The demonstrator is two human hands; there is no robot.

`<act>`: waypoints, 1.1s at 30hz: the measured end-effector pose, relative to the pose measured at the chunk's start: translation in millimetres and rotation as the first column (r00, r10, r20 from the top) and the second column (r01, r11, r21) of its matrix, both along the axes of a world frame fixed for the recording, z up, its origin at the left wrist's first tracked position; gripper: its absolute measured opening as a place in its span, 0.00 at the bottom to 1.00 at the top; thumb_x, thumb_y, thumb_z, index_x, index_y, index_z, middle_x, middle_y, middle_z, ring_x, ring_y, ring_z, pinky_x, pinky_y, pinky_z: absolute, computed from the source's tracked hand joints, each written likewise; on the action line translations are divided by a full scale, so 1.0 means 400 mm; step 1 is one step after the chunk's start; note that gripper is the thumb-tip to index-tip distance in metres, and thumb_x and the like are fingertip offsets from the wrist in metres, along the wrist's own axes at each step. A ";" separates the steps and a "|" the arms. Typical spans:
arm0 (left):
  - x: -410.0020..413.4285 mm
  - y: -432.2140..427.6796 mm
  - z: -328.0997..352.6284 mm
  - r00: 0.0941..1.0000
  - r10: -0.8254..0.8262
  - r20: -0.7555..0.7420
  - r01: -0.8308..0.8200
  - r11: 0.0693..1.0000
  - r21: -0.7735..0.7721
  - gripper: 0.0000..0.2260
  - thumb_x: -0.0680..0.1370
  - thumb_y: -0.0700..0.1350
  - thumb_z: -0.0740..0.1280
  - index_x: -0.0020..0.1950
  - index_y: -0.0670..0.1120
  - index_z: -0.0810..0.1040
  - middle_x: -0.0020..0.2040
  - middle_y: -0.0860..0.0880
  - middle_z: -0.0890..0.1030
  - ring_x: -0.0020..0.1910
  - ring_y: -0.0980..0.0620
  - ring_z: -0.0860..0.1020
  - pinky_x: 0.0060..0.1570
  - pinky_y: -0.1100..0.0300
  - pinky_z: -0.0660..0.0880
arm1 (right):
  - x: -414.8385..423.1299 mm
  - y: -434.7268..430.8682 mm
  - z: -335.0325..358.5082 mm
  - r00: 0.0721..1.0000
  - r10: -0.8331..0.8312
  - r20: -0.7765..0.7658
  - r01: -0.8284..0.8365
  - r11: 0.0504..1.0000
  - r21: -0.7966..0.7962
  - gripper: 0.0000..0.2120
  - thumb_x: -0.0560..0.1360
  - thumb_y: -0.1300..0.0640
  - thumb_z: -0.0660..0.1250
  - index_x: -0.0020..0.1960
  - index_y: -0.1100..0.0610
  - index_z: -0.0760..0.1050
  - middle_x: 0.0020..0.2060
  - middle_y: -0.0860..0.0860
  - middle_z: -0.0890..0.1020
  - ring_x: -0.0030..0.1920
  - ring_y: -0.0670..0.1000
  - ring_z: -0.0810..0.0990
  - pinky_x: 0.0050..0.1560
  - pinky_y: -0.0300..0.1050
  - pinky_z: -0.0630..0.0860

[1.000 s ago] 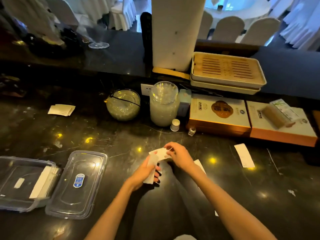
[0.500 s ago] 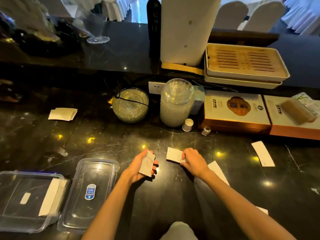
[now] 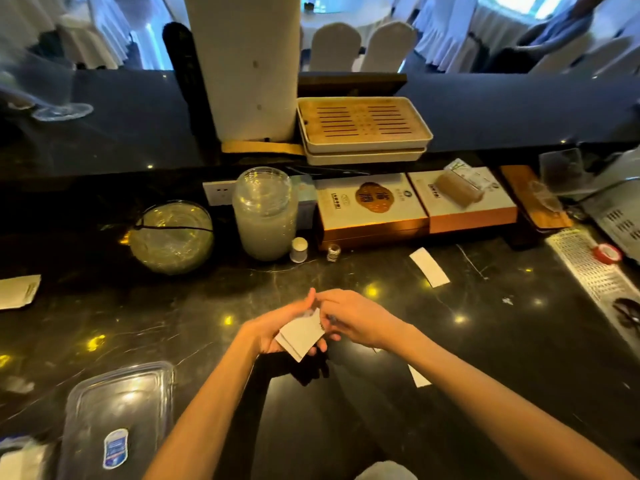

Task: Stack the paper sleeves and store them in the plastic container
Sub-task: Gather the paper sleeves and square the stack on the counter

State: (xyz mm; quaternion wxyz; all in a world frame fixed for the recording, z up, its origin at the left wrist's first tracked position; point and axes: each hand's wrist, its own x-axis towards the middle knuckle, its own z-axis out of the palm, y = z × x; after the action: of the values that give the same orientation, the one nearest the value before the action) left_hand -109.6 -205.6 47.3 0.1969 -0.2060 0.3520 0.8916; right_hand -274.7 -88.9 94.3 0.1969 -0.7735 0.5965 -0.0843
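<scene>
My left hand point(image 3: 273, 327) grips a small stack of white paper sleeves point(image 3: 300, 336) above the middle of the black counter. My right hand point(image 3: 360, 318) meets it from the right, fingertips on the stack's upper edge. One loose sleeve point(image 3: 429, 266) lies flat to the right. Another sleeve point(image 3: 419, 375) shows partly under my right forearm. A further pile of sleeves point(image 3: 19, 291) sits at the left edge. The clear lid point(image 3: 117, 410) of the plastic container lies at the lower left. The container point(image 3: 14, 455) itself is cut off at the corner.
Behind my hands stand a glass jar point(image 3: 265, 213), a round glass bowl point(image 3: 171, 237), two small bottles point(image 3: 298, 249) and two flat orange-edged boxes point(image 3: 374, 206). Stacked slatted trays point(image 3: 363, 128) rest on the raised ledge. A metal grille point(image 3: 588, 268) lies at the right.
My right hand picked a sleeve up off the counter and brought it to the stack in my left hand. The view shifted right, so the container slid out at the lower left.
</scene>
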 end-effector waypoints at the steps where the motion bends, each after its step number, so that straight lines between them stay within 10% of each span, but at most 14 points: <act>1: -0.008 0.012 0.006 1.000 0.020 0.009 -0.019 0.999 -0.028 0.28 0.75 0.67 0.61 0.58 0.45 0.79 0.48 0.40 0.82 0.43 0.46 0.82 0.44 0.56 0.81 | -0.006 0.013 0.000 1.000 -0.003 0.005 0.004 1.000 -0.014 0.00 0.76 0.60 0.68 0.46 0.57 0.77 0.59 0.52 0.79 0.63 0.51 0.75 0.64 0.48 0.74; 5: -0.020 0.021 -0.010 0.966 0.255 0.047 -0.255 0.967 -0.002 0.19 0.79 0.52 0.64 0.69 0.53 0.66 0.49 0.39 0.83 0.42 0.44 0.82 0.41 0.51 0.83 | -0.036 0.040 -0.037 0.949 -0.275 0.155 0.276 0.961 0.019 0.02 0.77 0.60 0.67 0.47 0.54 0.75 0.71 0.49 0.72 0.74 0.47 0.66 0.71 0.41 0.66; 8: -0.018 0.007 -0.029 0.898 0.433 0.083 -0.434 0.901 -0.008 0.18 0.82 0.45 0.61 0.72 0.53 0.65 0.54 0.35 0.79 0.43 0.42 0.80 0.43 0.47 0.81 | -0.087 0.050 -0.095 0.679 -0.696 0.235 0.706 0.706 0.053 0.03 0.77 0.60 0.67 0.49 0.56 0.74 0.66 0.52 0.75 0.67 0.53 0.75 0.63 0.46 0.73; 11: -0.003 -0.005 -0.050 0.813 0.566 0.134 -0.565 0.824 -0.047 0.18 0.83 0.41 0.60 0.72 0.53 0.64 0.56 0.33 0.78 0.43 0.42 0.81 0.43 0.48 0.82 | -0.119 0.070 -0.166 0.477 -0.875 0.075 0.858 0.483 0.173 0.10 0.76 0.55 0.71 0.52 0.58 0.73 0.53 0.54 0.78 0.53 0.56 0.79 0.53 0.52 0.78; 14: 0.014 -0.018 -0.070 0.772 0.617 0.150 -0.613 0.786 -0.080 0.18 0.83 0.40 0.58 0.71 0.55 0.65 0.59 0.33 0.78 0.43 0.43 0.82 0.42 0.49 0.81 | -0.109 0.100 -0.235 0.479 -0.873 -0.095 0.848 0.432 0.305 0.18 0.73 0.49 0.73 0.55 0.57 0.72 0.55 0.55 0.77 0.56 0.56 0.77 0.55 0.51 0.75; 20: 0.047 -0.016 -0.087 0.741 0.634 0.219 -0.639 0.767 -0.058 0.18 0.82 0.47 0.63 0.71 0.53 0.65 0.53 0.35 0.79 0.42 0.43 0.81 0.42 0.50 0.81 | -0.081 0.151 -0.306 0.580 -0.767 -0.274 0.814 0.527 0.245 0.16 0.77 0.48 0.68 0.59 0.55 0.71 0.62 0.54 0.73 0.62 0.56 0.72 0.63 0.46 0.73; 25: 0.037 0.000 -0.075 0.837 0.479 0.266 -0.491 0.871 -0.025 0.23 0.79 0.60 0.61 0.69 0.49 0.66 0.50 0.36 0.81 0.42 0.42 0.81 0.39 0.51 0.82 | -0.103 0.156 -0.232 0.685 -0.728 -0.006 0.707 0.663 0.248 0.10 0.75 0.52 0.70 0.51 0.52 0.71 0.62 0.50 0.72 0.65 0.52 0.69 0.63 0.41 0.69; 33: -0.075 0.103 0.029 0.990 0.075 0.120 -0.077 0.997 0.012 0.35 0.73 0.72 0.59 0.62 0.43 0.78 0.52 0.39 0.81 0.49 0.42 0.82 0.47 0.51 0.81 | -0.066 0.185 0.065 0.985 -0.168 -0.029 0.165 0.982 -0.088 0.09 0.76 0.56 0.69 0.51 0.48 0.70 0.68 0.46 0.69 0.70 0.45 0.62 0.65 0.34 0.61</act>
State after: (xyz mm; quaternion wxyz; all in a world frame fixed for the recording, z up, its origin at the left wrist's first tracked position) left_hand -139.6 -164.4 58.8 0.1850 -0.2709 0.3240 0.8874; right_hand -301.0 -14.8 120.4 0.1450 -0.7301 0.6584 -0.1118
